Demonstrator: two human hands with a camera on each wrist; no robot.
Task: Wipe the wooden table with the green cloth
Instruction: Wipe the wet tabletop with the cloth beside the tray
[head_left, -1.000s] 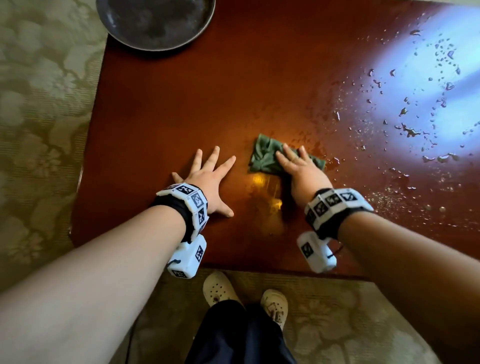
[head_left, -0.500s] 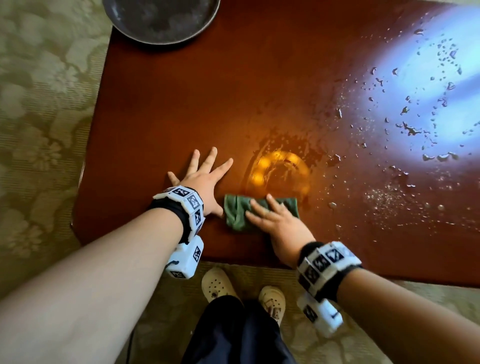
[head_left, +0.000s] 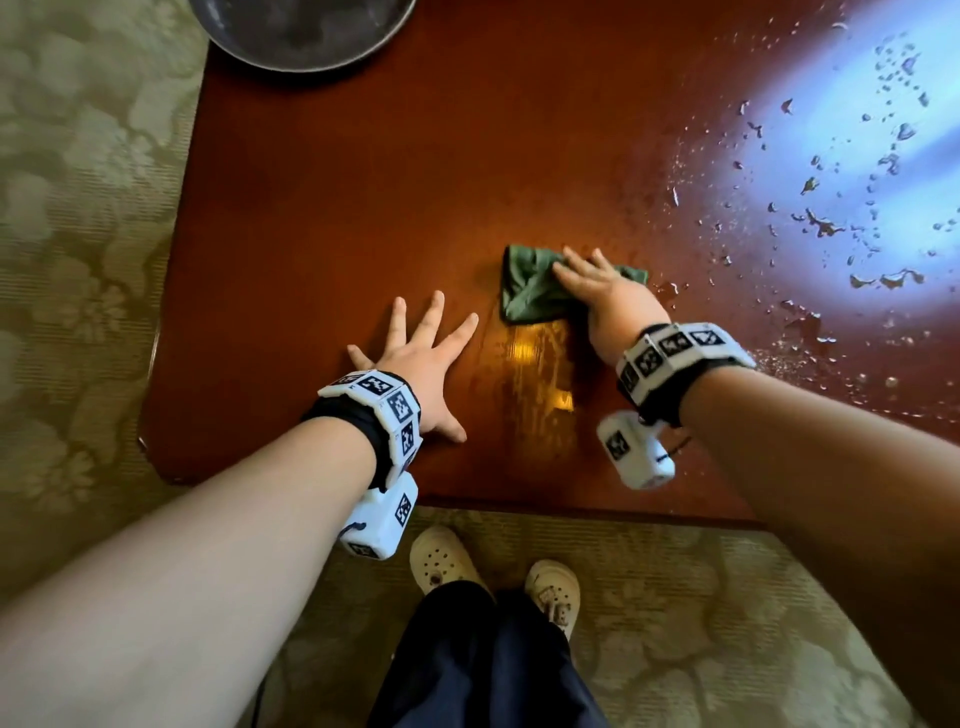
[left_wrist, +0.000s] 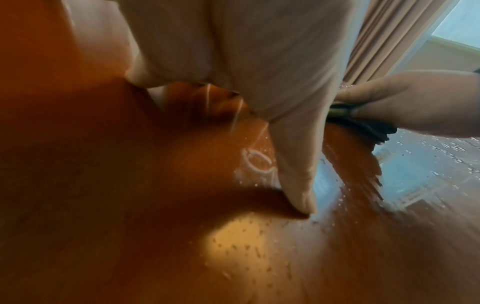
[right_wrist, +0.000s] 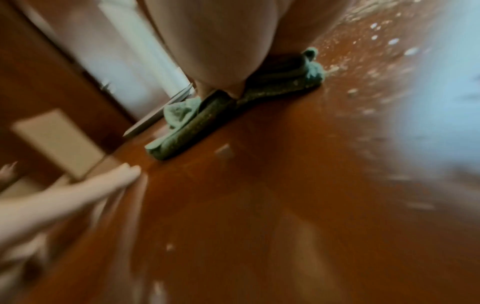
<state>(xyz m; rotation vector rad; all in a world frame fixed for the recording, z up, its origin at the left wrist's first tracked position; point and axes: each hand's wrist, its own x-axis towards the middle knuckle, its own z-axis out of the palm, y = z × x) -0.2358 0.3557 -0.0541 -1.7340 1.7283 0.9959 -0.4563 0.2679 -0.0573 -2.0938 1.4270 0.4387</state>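
Pressing green cloth (head_left: 524, 291) flat under my right hand (head_left: 608, 296), mid-worktop (head_left: 337, 208); left hand (head_left: 421, 358) spread, bracing at 9 o'clock. Risk: bunched cloth smears droplets (head_left: 831, 223) at 2 o'clock rather than lifting them.

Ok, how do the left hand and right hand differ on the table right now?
The left hand lies spread on bare wood, holding nothing; the right hand presses the green cloth under straight fingers. The left hand sits nearer the table's front edge, the right hand farther in, beside the water droplets. Both rest palm-down on the wooden table.
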